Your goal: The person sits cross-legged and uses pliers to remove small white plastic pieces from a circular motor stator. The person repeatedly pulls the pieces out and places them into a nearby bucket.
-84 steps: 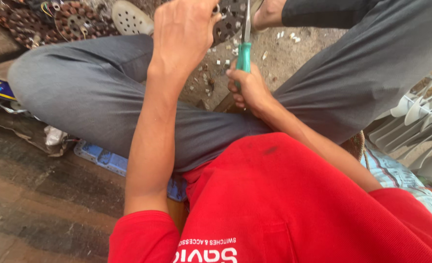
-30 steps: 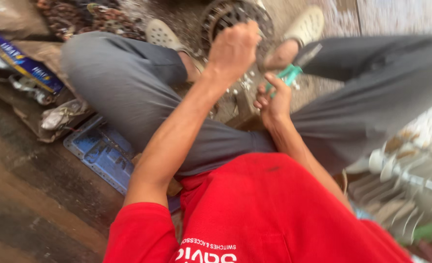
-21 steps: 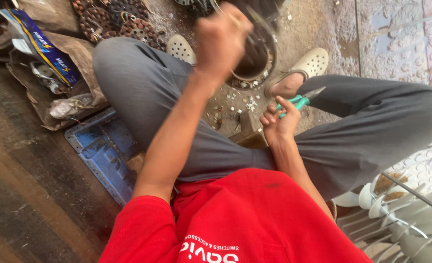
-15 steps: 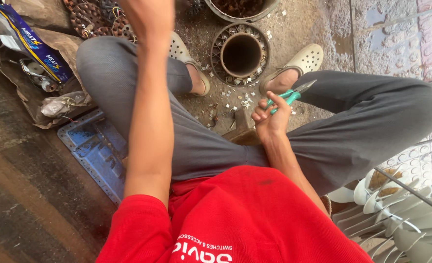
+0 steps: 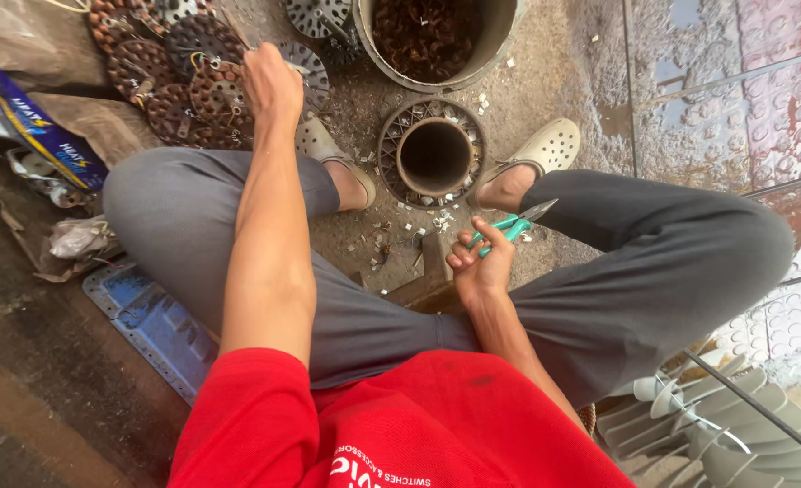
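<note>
Left hand (image 5: 271, 83): stretched forward, fingers closed on a round wound copper coil disc (image 5: 303, 72) at the pile's edge.
Right hand (image 5: 480, 267): clamped on green-handled metal pliers (image 5: 512, 224), between the knees.
Ground (image 5: 554, 81): ribbed round metal ring (image 5: 433, 154) between both feet; grey bucket of rusty scrap (image 5: 429, 34) beyond it.

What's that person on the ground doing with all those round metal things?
A person in a red shirt sits on the ground. The left hand reaches out onto a pile of round, copper-wound coil discs. The right hand holds green-handled cutters. Between the feet lies a round metal ring with an empty middle and small white bits scattered around it. A bucket of brown scrap stands just beyond it.
</note>
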Demonstrator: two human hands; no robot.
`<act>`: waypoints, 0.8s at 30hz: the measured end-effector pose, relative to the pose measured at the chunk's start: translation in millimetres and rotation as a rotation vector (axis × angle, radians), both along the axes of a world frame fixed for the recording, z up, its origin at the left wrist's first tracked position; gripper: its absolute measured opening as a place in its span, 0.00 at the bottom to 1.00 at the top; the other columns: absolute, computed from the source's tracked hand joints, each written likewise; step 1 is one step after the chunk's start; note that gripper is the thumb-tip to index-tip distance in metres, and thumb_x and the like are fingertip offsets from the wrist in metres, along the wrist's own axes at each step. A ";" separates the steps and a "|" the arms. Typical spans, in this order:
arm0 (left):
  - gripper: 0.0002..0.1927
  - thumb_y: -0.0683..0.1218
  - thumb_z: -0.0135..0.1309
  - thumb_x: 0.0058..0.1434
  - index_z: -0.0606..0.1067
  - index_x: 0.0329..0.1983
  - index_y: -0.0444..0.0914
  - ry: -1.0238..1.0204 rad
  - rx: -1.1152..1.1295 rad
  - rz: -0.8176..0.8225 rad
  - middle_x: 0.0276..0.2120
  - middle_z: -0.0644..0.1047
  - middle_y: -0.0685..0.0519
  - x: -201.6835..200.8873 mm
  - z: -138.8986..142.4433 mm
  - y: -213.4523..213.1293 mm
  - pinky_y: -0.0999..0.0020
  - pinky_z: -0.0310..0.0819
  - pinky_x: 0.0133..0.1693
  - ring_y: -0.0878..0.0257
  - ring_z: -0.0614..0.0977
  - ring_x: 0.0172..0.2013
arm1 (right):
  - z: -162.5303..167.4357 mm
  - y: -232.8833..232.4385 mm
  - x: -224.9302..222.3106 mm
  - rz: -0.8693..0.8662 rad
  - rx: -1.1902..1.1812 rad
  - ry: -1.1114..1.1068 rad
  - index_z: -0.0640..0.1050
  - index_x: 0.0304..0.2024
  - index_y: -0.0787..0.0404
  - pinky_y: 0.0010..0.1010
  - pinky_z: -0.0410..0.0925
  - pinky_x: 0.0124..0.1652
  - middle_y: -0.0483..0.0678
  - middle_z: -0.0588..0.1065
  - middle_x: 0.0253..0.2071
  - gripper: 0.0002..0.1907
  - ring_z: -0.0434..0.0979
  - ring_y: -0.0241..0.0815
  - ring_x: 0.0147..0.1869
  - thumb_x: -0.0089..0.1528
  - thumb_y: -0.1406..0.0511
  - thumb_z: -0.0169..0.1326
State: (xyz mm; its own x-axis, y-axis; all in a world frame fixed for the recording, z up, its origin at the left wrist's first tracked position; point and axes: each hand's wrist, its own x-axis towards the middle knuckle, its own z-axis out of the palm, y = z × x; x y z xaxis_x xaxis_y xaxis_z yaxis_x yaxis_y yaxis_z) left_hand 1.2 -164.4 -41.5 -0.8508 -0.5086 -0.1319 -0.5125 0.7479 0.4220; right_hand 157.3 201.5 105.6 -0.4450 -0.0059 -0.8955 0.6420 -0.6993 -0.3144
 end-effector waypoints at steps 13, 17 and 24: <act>0.12 0.40 0.66 0.48 0.80 0.35 0.31 -0.198 0.117 0.010 0.37 0.80 0.33 -32.2 -35.7 36.3 0.52 0.78 0.41 0.38 0.83 0.41 | 0.7 -14.1 -5.0 0.113 0.107 -0.068 0.70 0.49 0.55 0.29 0.57 0.27 0.45 0.68 0.28 0.15 0.58 0.33 0.21 0.61 0.61 0.53; 0.13 0.39 0.67 0.46 0.79 0.33 0.29 -0.197 0.135 -0.039 0.37 0.80 0.32 -29.1 -38.5 48.9 0.51 0.78 0.41 0.37 0.82 0.41 | 1.0 -15.6 -5.2 0.136 0.132 -0.072 0.70 0.49 0.55 0.29 0.57 0.27 0.45 0.67 0.28 0.15 0.57 0.33 0.21 0.61 0.61 0.53; 0.29 0.51 0.74 0.48 0.76 0.46 0.29 -0.340 0.430 -0.070 0.48 0.76 0.32 -15.6 -43.6 62.6 0.53 0.74 0.51 0.40 0.79 0.50 | 7.7 -18.1 -7.6 0.117 0.104 -0.062 0.70 0.49 0.56 0.30 0.57 0.27 0.45 0.68 0.28 0.16 0.57 0.33 0.21 0.60 0.61 0.53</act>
